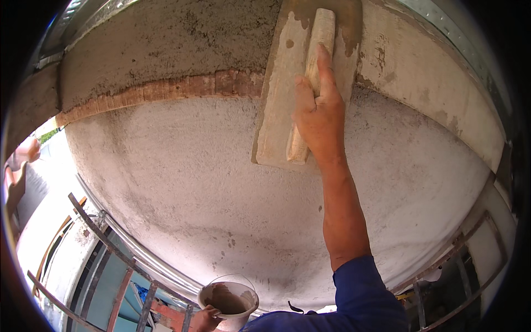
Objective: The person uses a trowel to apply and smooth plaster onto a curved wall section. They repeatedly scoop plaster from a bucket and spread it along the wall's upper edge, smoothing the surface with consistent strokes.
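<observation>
My right hand (pixel 325 124) grips the wooden handle of a large rectangular plastering float (pixel 275 119), the index finger stretched along the handle. The float's board is smeared with grey mortar and lies across a raised band of the surface, its working face hidden. To its left the band carries rough, dark, damp plaster (pixel 177 47), with a strip of reddish-brown bare edge (pixel 166 88) below. At the lower edge my left hand (pixel 204 320) holds a pale bucket (pixel 243 314) by its rim. Brownish mortar coats the inside of the bucket, which has a thin wire handle.
A pale rough plastered surface (pixel 221 166) spreads below the band. Right of the float the band has smoother, lighter plaster (pixel 426 77). Metal bars (pixel 105 238) curve along the lower left, and more bars (pixel 464 276) stand at the lower right.
</observation>
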`<state>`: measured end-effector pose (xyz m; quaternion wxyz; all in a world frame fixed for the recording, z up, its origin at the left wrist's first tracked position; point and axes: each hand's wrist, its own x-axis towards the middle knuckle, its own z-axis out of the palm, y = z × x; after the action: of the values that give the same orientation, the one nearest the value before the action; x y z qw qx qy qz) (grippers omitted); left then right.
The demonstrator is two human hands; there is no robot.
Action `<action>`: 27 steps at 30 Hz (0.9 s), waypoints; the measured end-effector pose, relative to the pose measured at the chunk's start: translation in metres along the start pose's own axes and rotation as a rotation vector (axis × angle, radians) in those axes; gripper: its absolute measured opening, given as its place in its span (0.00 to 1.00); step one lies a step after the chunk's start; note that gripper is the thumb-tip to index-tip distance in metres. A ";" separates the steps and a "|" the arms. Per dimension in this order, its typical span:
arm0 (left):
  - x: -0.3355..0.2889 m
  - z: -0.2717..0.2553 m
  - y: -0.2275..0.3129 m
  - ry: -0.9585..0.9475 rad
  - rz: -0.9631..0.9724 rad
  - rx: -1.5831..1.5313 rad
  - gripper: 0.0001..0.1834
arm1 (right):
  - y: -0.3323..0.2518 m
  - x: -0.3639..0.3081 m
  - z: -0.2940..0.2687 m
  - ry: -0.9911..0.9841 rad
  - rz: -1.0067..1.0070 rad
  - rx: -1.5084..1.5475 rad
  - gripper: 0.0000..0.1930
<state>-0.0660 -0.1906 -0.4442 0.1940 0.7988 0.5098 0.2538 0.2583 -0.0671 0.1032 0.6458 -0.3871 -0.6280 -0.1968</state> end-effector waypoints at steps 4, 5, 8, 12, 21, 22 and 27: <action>-0.007 -0.007 0.005 -0.019 -0.032 0.057 0.15 | 0.010 -0.027 0.000 -0.146 -0.040 -0.084 0.30; -0.006 -0.006 0.004 0.019 -0.016 0.033 0.15 | 0.017 -0.031 -0.005 -0.109 -0.061 -0.066 0.30; -0.007 -0.003 0.006 0.071 -0.003 -0.015 0.15 | 0.021 -0.028 -0.011 -0.036 -0.079 -0.040 0.30; -0.001 -0.004 0.010 -0.006 0.004 0.008 0.14 | -0.004 0.002 0.011 -0.053 -0.040 -0.101 0.31; -0.011 -0.001 0.013 0.002 -0.066 -0.020 0.14 | 0.017 -0.018 0.000 -0.078 -0.129 -0.091 0.30; -0.009 0.000 0.012 -0.022 -0.057 0.005 0.15 | 0.010 -0.010 0.004 -0.098 -0.103 -0.108 0.30; -0.007 0.005 0.005 -0.026 -0.021 0.007 0.15 | -0.014 0.004 -0.002 -0.393 -0.020 -0.075 0.30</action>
<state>-0.0622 -0.1993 -0.4467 0.2004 0.7974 0.5163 0.2397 0.2495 -0.0765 0.1113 0.4941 -0.4357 -0.7378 -0.1470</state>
